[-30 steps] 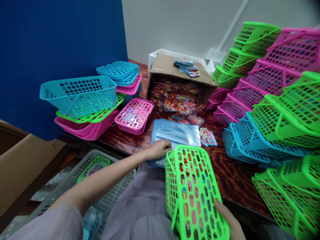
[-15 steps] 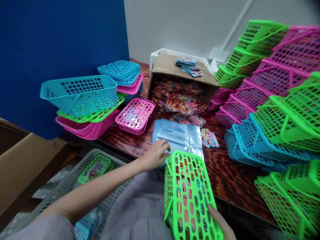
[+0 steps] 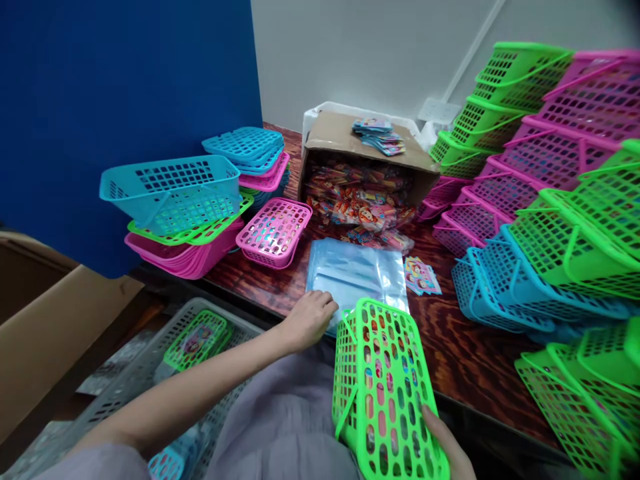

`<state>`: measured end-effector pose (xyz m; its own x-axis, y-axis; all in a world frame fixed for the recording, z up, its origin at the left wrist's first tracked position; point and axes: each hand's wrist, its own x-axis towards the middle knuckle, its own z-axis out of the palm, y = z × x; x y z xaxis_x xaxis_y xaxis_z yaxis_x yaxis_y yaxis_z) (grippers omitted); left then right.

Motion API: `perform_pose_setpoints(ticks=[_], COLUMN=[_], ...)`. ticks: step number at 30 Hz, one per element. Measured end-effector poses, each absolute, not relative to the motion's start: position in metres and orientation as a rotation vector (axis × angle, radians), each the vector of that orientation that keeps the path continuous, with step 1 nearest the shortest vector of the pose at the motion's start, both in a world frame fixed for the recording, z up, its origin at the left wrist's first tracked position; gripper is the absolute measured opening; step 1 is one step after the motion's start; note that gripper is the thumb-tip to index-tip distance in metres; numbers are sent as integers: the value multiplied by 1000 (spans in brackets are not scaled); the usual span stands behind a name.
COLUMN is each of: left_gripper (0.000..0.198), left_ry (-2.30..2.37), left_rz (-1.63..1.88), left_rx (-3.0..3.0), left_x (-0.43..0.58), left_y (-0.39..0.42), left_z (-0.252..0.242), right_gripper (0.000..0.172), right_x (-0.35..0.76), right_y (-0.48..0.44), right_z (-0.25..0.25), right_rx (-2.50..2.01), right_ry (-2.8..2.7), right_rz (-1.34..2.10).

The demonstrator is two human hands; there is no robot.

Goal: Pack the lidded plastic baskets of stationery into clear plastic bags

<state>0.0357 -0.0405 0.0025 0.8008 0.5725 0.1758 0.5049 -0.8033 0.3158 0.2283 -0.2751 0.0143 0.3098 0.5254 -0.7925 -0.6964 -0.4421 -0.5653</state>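
Observation:
My right hand [image 3: 449, 440] grips the right side of a green lidded basket [image 3: 395, 393], tilted over my lap at the table's front edge. Colourful packets show through the slots of its lid. My left hand [image 3: 311, 320] is at the near left corner of a stack of clear plastic bags [image 3: 350, 267], its fingers curled and closed; whatever is between them is hidden. Beside the bags lie several printed cards [image 3: 421, 277]. A pink lidded basket [image 3: 274, 233] stands left of the bags, filled with small items.
An open cardboard box [image 3: 370, 150] of packets stands at the back, with cards on its flap. Stacked baskets [image 3: 530, 173] line the right side. Empty baskets [image 3: 173, 190] and lids [image 3: 245, 150] pile up at left. A grey crate [image 3: 185, 313] holding baskets sits below left.
My left hand has lowered slightly, and its fingers have curled closer together at the bags. The green basket has shifted a little to the right in my right hand. The view has moved slightly.

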Motion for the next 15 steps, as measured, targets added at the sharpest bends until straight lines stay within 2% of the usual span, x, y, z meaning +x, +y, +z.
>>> perform_pose_setpoints(ticks=[5,12,15], left_gripper=[21,14,12], left_ry=[904,899,913], left_rz=[446,558,620], left_rx=[2590,2502,2586], left_x=[43,43,41], left_y=[-28,-21,-24], left_z=[3,11,14], right_gripper=[76,112,114], right_x=[227,224,217], right_y=[-272,-265,-268], right_z=[9,-12,-15], right_rx=[-1516,-1485,-1495], right_ry=[97,28,15], right_rz=[1310,1245,1233])
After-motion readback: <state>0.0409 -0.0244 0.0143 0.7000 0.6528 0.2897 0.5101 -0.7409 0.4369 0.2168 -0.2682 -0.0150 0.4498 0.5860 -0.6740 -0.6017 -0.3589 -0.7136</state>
